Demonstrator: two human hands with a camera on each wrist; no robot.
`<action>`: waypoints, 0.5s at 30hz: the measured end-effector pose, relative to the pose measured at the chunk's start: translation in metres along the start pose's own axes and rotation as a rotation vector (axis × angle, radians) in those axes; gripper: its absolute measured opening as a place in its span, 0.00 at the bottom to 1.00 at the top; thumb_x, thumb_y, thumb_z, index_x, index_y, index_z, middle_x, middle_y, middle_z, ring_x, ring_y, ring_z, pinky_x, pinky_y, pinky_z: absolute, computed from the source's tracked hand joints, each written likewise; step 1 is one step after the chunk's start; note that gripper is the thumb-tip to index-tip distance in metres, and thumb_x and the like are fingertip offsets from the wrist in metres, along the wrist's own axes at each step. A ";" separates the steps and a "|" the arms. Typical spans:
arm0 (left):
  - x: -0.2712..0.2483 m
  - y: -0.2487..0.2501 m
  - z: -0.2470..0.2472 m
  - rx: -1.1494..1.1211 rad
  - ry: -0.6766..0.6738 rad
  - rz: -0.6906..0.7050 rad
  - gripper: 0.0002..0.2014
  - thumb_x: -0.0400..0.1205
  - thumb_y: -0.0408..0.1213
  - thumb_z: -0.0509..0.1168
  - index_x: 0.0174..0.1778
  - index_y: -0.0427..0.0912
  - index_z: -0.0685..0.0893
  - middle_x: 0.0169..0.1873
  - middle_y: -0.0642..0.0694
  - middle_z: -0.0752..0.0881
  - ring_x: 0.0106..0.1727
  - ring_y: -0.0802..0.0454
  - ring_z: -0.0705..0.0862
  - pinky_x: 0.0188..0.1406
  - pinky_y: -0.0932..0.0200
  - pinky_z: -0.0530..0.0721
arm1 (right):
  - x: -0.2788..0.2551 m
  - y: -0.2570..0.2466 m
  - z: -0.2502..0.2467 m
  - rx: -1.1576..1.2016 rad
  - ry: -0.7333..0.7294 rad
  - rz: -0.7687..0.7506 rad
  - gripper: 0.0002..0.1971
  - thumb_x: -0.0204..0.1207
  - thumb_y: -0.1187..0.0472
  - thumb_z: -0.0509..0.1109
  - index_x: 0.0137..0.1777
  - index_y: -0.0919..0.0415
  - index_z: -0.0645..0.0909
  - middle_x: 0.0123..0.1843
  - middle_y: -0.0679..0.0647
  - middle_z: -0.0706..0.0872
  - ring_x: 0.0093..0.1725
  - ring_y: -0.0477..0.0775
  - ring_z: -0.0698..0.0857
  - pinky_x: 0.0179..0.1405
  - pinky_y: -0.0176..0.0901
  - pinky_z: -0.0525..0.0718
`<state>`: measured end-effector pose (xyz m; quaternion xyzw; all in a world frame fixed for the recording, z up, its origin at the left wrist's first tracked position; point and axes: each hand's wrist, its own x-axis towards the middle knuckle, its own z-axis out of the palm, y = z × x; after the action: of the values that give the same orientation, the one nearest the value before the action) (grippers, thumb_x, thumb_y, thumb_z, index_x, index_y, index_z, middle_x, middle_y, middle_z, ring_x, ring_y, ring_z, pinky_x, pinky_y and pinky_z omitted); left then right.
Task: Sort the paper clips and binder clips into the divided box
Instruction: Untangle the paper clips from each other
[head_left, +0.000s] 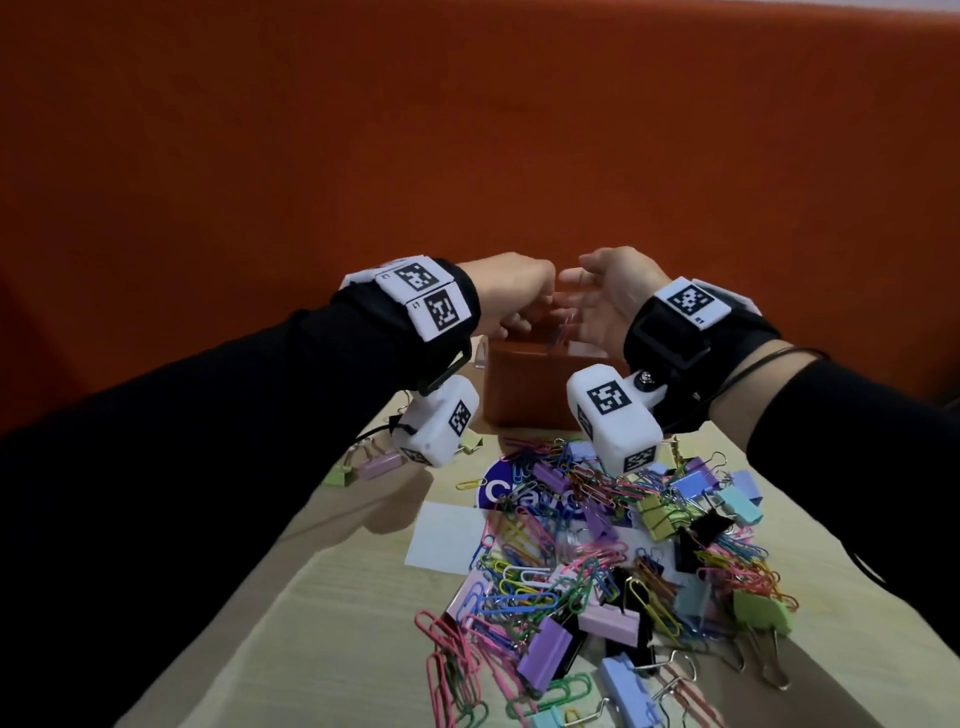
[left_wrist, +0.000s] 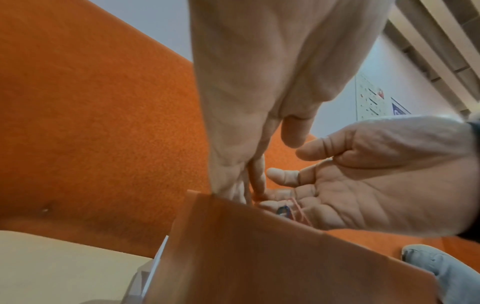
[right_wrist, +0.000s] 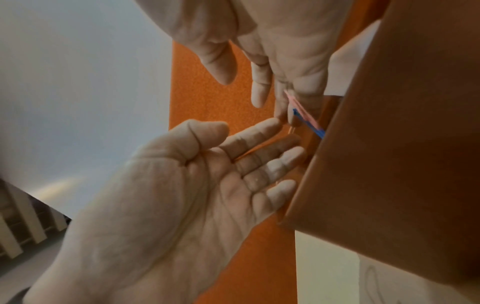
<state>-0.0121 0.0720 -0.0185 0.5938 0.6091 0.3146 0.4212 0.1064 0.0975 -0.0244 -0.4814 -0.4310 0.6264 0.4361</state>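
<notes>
While both hands hung over the box (head_left: 540, 382), my left hand (head_left: 511, 291) pointed its fingers down into the opening, with a few clips (right_wrist: 302, 112), pink and blue, between the fingertips and the box rim. Whether those fingers pinched the clips or merely pushed them, I could not tell. My right hand (head_left: 610, 296) lay beside them, palm up and flat, fingers straight, gripping nothing; I judged it served as a chute and a guard, so that clips slid into the box and did not fall outside. Which compartment lay under the fingers was hidden. Nearer me than the grip, the pile (head_left: 613, 561) of paper clips and binder clips sat on the table (head_left: 322, 639), so most sorting remained.
</notes>
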 end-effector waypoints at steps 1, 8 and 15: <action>-0.002 -0.001 -0.001 0.051 -0.004 0.020 0.12 0.81 0.35 0.55 0.53 0.38 0.81 0.49 0.42 0.82 0.45 0.47 0.76 0.42 0.55 0.73 | -0.002 0.001 -0.001 -0.012 -0.013 0.005 0.11 0.82 0.58 0.55 0.46 0.64 0.75 0.52 0.63 0.82 0.53 0.64 0.83 0.62 0.60 0.80; -0.025 -0.017 -0.013 0.505 0.099 0.315 0.03 0.78 0.40 0.67 0.42 0.46 0.85 0.35 0.52 0.84 0.36 0.53 0.79 0.31 0.61 0.76 | -0.022 0.006 -0.006 -0.316 0.021 -0.169 0.07 0.80 0.64 0.62 0.41 0.59 0.79 0.44 0.58 0.81 0.45 0.55 0.82 0.41 0.51 0.86; -0.041 -0.041 -0.006 0.822 -0.162 0.200 0.02 0.75 0.37 0.73 0.40 0.44 0.90 0.31 0.47 0.90 0.27 0.55 0.85 0.27 0.63 0.82 | -0.049 0.028 -0.002 -1.066 -0.121 -0.485 0.08 0.74 0.67 0.70 0.34 0.57 0.82 0.27 0.55 0.85 0.22 0.46 0.82 0.36 0.45 0.87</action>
<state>-0.0389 0.0278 -0.0463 0.7913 0.5880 0.0376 0.1634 0.1125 0.0434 -0.0410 -0.4854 -0.8083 0.2318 0.2395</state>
